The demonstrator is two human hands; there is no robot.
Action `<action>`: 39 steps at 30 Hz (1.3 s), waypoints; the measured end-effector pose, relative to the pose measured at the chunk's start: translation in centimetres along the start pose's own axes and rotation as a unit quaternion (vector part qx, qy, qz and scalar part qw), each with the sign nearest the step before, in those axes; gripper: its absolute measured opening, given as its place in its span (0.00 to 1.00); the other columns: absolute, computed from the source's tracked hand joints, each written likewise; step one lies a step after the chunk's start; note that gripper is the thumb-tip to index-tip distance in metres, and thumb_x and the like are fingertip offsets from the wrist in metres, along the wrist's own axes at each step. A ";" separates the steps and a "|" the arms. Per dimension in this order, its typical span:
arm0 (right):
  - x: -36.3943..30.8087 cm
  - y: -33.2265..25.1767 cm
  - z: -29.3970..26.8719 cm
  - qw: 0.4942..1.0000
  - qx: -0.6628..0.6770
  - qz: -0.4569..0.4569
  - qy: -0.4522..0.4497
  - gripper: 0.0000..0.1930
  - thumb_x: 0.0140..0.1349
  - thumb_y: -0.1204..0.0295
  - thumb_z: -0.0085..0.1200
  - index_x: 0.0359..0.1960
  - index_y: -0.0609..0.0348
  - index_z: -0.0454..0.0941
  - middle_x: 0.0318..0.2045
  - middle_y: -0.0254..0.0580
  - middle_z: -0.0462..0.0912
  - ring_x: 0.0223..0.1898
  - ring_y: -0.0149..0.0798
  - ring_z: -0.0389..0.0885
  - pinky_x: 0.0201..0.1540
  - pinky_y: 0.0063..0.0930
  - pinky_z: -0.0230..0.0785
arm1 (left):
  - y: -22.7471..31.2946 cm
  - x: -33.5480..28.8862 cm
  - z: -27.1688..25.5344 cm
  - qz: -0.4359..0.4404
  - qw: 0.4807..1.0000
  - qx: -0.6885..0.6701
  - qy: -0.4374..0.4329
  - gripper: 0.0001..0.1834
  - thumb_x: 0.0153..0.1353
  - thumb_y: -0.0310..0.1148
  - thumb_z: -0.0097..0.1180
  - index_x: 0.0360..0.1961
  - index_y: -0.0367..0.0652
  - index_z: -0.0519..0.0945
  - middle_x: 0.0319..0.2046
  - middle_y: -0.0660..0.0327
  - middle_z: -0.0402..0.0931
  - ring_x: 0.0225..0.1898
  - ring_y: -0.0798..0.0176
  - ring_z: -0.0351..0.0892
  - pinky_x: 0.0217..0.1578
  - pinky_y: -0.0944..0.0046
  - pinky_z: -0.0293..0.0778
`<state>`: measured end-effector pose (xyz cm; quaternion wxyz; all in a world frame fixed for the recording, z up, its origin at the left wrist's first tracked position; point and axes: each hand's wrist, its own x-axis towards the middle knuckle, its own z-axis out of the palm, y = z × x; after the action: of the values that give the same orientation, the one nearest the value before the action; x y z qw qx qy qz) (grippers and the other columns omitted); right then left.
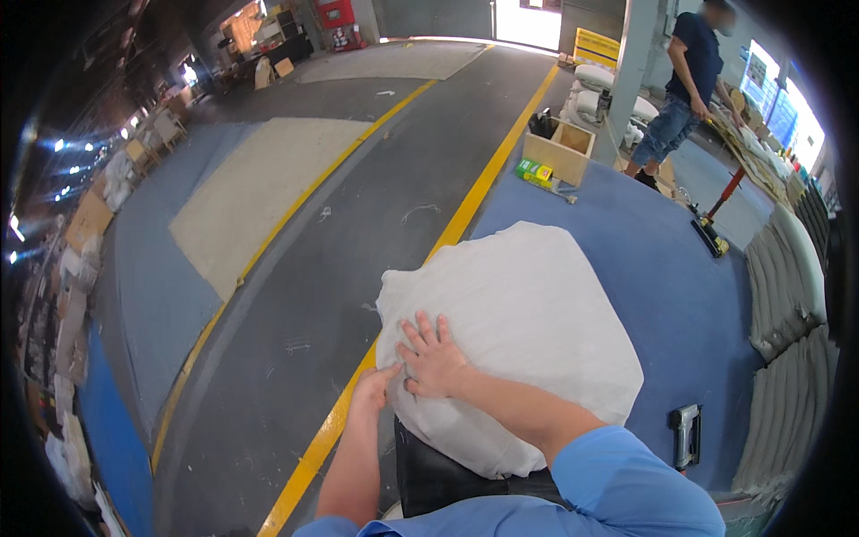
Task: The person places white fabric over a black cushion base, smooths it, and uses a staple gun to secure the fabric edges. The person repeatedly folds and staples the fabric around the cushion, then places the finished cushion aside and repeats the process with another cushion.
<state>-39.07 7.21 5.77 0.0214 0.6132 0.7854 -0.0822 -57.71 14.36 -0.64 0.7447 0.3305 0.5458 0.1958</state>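
Note:
A large white cloth-covered cushion point(537, 313) lies in front of me, rounded with a few blunt corners. My right hand point(436, 362) is open, fingers spread flat on the cloth near its left edge. Right beside it, my left hand point(372, 388) is closed on that edge, its thumb over the cloth. The fingers below the rim are mostly hidden. Beneath the cushion's near side shows a black surface point(429, 474). To the right, a metal staple gun point(686, 434) rests on the blue work surface point(684, 340).
A wooden box point(564, 154) stands at the far end with a green and yellow carton point(535, 170) beside it. Grey folded padding point(783, 286) is stacked at right, near another nail gun point(710, 237). Someone in a dark shirt point(693, 58) stands beyond. Yellow floor lines point(483, 183) run along the left.

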 end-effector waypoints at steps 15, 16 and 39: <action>-0.6 0.0 0.4 0.997 0.050 -0.015 0.050 0.44 0.63 0.43 0.56 0.78 0.51 0.65 0.82 0.57 0.50 0.82 0.69 0.37 0.78 0.75 0.33 | -1.7 2.3 1.0 0.140 0.925 0.286 0.210 0.27 0.77 0.44 0.54 0.57 0.25 0.81 0.51 0.34 0.84 0.51 0.36 0.86 0.50 0.43 0.79; -0.6 0.3 0.4 0.997 0.051 -0.012 0.048 0.44 0.63 0.43 0.56 0.78 0.52 0.64 0.82 0.57 0.50 0.82 0.69 0.37 0.78 0.75 0.32 | -1.6 2.4 2.0 0.154 0.904 0.327 0.228 0.27 0.78 0.45 0.53 0.54 0.24 0.81 0.49 0.33 0.84 0.50 0.36 0.86 0.49 0.42 0.79; -5.7 24.5 0.5 0.989 -0.026 0.135 0.055 0.54 0.67 0.34 0.49 0.81 0.66 0.51 0.82 0.66 0.46 0.82 0.71 0.38 0.77 0.74 0.32 | -5.6 1.8 0.8 0.209 0.925 0.232 0.215 0.24 0.78 0.47 0.53 0.41 0.33 0.84 0.32 0.37 0.83 0.37 0.36 0.86 0.39 0.50 0.78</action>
<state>-14.01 7.45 3.51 0.0046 0.7164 0.6972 -0.0241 -56.78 11.38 -5.74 0.4542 0.5508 0.6414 0.2809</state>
